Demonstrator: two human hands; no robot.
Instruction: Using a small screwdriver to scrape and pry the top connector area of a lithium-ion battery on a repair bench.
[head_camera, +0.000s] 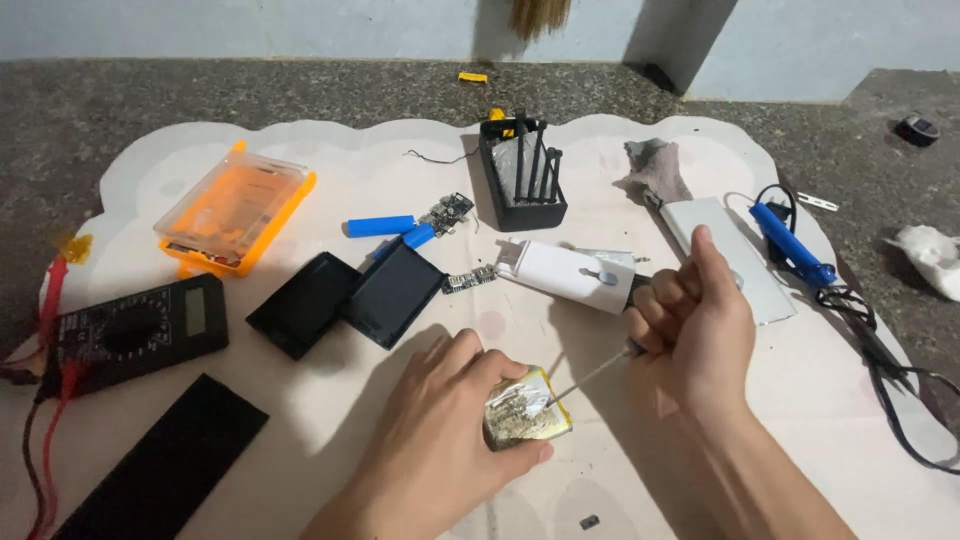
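Lower centre of frame: left hand (440, 430) pinches a small flat foil pouch cell (527, 409) against the white mat (330, 390), fingers curled round its near and left edges. The cell is squarish and silver-gold, its foil face wrinkled and scuffed, long axis roughly lower left to upper right. Right hand (695, 330) is fisted around a screwdriver (590, 377); the thin shaft slants down-left, tip on the cell's top face. White housing (565, 272) lies just above, black multimeter (135, 330) far left.
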